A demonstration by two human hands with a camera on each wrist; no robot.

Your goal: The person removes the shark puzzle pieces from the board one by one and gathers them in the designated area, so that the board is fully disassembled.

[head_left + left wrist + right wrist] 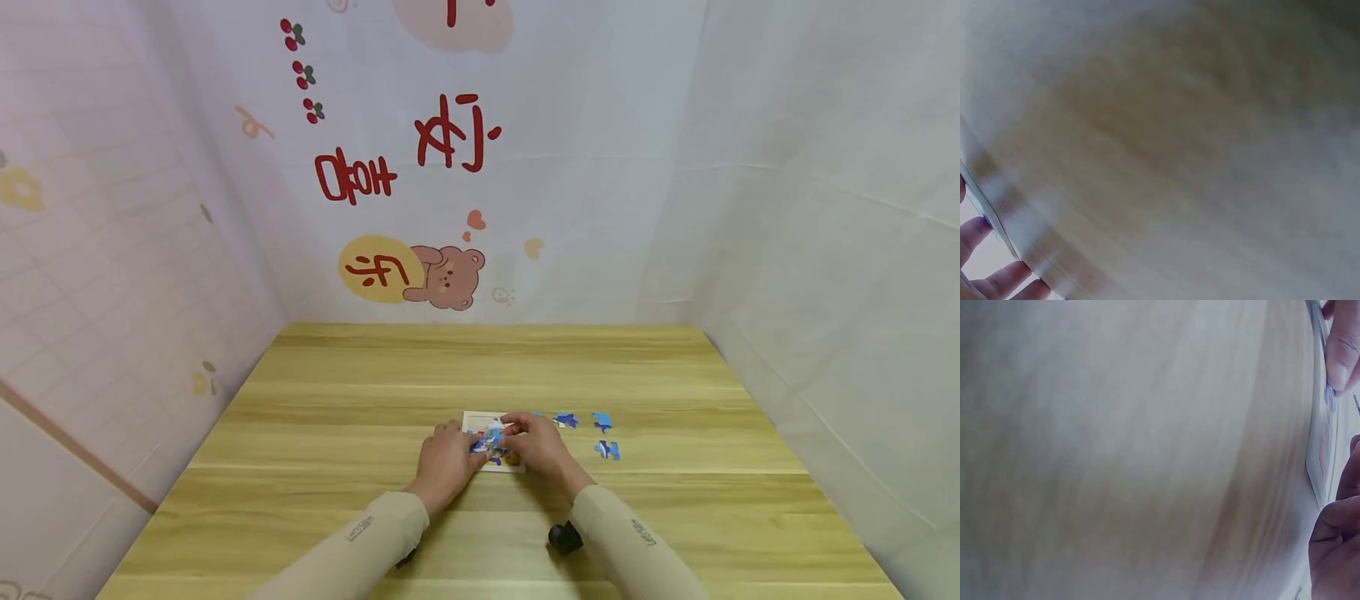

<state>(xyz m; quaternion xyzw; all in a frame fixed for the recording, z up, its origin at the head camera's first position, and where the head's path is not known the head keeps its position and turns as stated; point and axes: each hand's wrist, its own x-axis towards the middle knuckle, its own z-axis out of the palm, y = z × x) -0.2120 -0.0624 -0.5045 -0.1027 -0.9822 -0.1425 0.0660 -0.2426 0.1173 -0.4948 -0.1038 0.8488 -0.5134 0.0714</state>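
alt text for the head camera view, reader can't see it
A person's right hand holds a blue jigsaw piece over a small puzzle board on a wood-grain table, while the left hand touches the board's left side. Loose pieces lie to the right; behind, a white backdrop shows red characters and a cartoon bear.

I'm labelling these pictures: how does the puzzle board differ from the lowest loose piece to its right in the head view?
Size: the puzzle board is much larger than the loose piece.
Outline: the board has straight edges; the piece has tabs and notches.
Contact: the left grip touches the board, while no grip touches the piece.
Both rest on the wooden table and show blue.
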